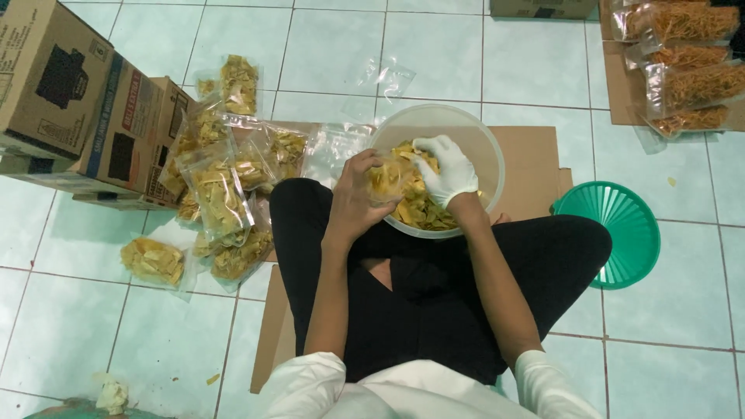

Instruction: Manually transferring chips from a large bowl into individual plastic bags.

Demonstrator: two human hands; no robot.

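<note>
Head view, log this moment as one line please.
left hand: holds clear bag | right hand: gloved, in chips | bowl: on lap

Left: blocked by heap of clear plastic bags of yellow chips and stacked brown cardboard boxes | right: round green plastic lid just beside knee | ahead: wide translucent plastic bowl, bare pale tiled floor beyond | far right: bagged orange noodle snacks

Your floor: pale green tiles, dark grout, even light. Cardboard sheet flat under you, another at floor's top right corner. Boxes stacked at left edge. Green basket upturned at right.
</note>
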